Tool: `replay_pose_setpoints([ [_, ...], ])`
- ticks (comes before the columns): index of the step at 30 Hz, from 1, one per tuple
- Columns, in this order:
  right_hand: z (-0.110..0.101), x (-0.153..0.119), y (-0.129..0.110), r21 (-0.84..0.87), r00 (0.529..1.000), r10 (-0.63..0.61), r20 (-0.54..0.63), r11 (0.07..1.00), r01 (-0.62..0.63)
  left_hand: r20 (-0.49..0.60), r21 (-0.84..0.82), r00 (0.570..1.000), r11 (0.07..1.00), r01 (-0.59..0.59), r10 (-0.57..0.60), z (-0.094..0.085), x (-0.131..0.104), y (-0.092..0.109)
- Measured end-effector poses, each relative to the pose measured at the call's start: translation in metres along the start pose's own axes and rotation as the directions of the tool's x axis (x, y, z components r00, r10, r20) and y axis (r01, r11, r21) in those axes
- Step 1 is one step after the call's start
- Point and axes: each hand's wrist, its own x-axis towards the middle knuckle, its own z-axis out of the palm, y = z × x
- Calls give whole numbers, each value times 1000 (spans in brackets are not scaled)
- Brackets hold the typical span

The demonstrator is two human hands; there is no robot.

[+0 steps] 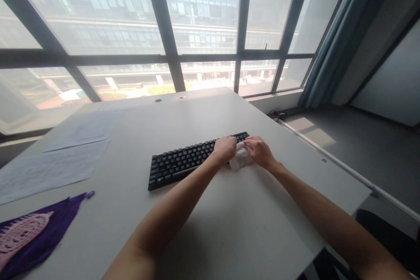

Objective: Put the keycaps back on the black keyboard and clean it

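Note:
A black keyboard (183, 160) lies at a slant on the white desk. My left hand (225, 148) is closed over the keyboard's right part, its fingertips turned away from view, so what it grips is hidden. Close beside it, my right hand (260, 152) pinches a crumpled white tissue (241, 158) at the keyboard's right end. The tissue spreads between both hands, its lower edge hanging over the front of the keyboard onto the desk. Several right-end keys are covered by the hands and tissue.
Printed paper sheets (55, 164) lie on the desk (203, 113) at the left. In front of them is a purple cloth pouch (62, 227) with a pink plastic hairbrush (24, 234) on it. Windows rise behind the desk, and a blue-grey curtain (341, 48) hangs right.

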Motion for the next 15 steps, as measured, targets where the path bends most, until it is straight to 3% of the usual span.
replay_pose_setpoints([
  [6,-4,1,-9,-17,1000,-6,-5,1000,6,26,-53,997,996,-73,74,-10,-3,-12],
  [11,3,20,-33,1,998,-62,-7,998,62,-12,-97,998,994,-54,53,-31,-2,-58],
  [15,19,48,-55,-77,992,-115,58,990,119,-80,-82,997,997,6,-12,-29,-2,-92],
])
